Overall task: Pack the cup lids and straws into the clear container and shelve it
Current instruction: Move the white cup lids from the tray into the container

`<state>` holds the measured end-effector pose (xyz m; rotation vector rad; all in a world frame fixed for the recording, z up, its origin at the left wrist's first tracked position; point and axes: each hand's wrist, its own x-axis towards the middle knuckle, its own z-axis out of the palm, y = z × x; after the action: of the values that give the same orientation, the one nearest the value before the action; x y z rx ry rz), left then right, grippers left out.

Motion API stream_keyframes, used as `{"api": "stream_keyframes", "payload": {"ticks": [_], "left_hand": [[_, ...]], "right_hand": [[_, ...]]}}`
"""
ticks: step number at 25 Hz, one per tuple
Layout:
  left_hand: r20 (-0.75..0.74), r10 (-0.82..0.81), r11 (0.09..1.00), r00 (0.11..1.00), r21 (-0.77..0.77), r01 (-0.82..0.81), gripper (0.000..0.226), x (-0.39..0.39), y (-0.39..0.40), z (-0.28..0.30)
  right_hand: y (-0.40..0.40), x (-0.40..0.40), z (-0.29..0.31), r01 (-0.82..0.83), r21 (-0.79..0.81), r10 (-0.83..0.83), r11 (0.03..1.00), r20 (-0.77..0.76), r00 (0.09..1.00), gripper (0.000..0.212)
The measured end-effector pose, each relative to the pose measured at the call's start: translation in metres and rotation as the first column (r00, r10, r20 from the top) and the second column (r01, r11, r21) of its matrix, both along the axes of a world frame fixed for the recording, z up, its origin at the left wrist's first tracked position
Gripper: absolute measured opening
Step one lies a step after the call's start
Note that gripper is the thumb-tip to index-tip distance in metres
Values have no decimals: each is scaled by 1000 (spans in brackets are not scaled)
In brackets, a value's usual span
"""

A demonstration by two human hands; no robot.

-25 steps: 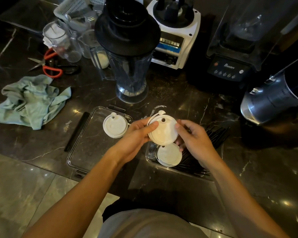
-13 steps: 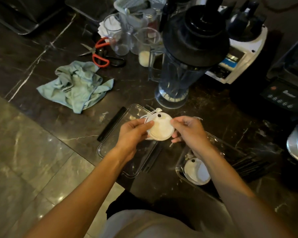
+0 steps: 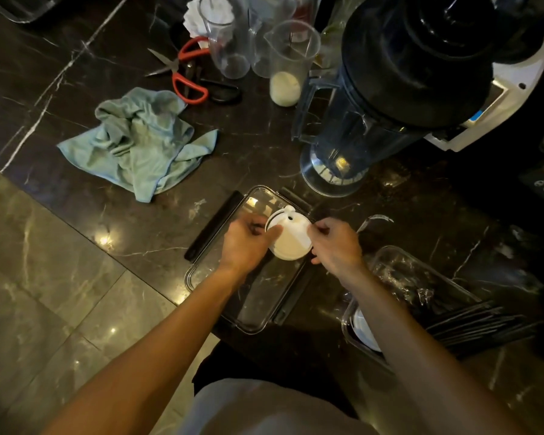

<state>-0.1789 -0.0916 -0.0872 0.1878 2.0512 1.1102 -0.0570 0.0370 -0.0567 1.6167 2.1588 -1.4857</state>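
**Lid stack carried left, away from the container**

Our left hand (image 3: 245, 246) and right hand (image 3: 335, 243) both pinch the rim of a small stack of round white plastic cup lids (image 3: 289, 237), fingers curled onto its edges. A second ago we held it above the clear rectangular container (image 3: 387, 262); now it hangs over the flat clear container lid (image 3: 258, 306) to the left. One white lid (image 3: 363, 331) and the black straws (image 3: 478, 321) lie in the container, near right, so packing is unfinished.

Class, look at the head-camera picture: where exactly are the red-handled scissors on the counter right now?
The red-handled scissors lie toward the upper left of the head view, on the dark marble counter, just beyond the crumpled green cloth and left of the clear measuring cups.
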Motion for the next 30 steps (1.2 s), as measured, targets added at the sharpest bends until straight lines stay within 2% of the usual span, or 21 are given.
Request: {"api": "stream_keyframes", "payload": {"ticks": [4, 6, 8, 10, 13, 14, 16, 19, 21, 23, 27, 30], "left_hand": [[10, 4, 1000, 1000, -8, -4, 25, -5, 3, -7], [24, -4, 1000, 1000, 5, 3, 26, -7, 4, -4], [4, -29, 999, 1000, -13, 29, 24, -8, 5, 2], [-79, -56, 998, 995, -45, 53, 31, -7, 7, 13], [-258, -87, 995, 962, 18, 95, 57, 0, 14, 34], [-310, -123, 989, 943, 39, 142, 58, 6, 19, 45], [-370, -208, 960, 905, 99, 261, 46, 28, 33, 69], [-337, -328, 881, 883, 229, 414, 23, 72, 57, 98], [-308, -487, 799, 817, 221, 559, 21, 105, 69, 101], [-254, -638, 717, 727, 148, 681, 27, 132, 76, 94], [-210, -838, 526, 505, -57, 849, 34, 164, 72, 72], [-177, -899, 434, 399, -250, 866, 39, 176, 62, 62]], "right_hand": [[0, -2, -5, 34, -38, -33, 999, 31, 999, 2], [3, -5, -6, 47, -55, -46, 997, 34, 998, 14], [4, -7, -2, -1, 4, 1, 1000, 31, 1000, 19], [5, -4, 5, -75, 85, 75, 994, 7, 997, 21], [13, 9, 24, -25, 146, 38, 989, -92, 995, 23], [16, 16, 30, 2, 170, 21, 985, -130, 991, 19], [24, 49, 44, 76, 234, -29, 969, -200, 979, 7], [30, 103, 55, 132, 350, -69, 927, -188, 980, 7], [31, 140, 51, 116, 361, -100, 925, -63, 993, 3], [25, 166, 43, 33, 272, -53, 962, 66, 996, 6], [6, 191, 25, -126, 152, 111, 980, 103, 988, 20], [0, 193, 18, -175, 124, 151, 977, 182, 972, 19]]}}
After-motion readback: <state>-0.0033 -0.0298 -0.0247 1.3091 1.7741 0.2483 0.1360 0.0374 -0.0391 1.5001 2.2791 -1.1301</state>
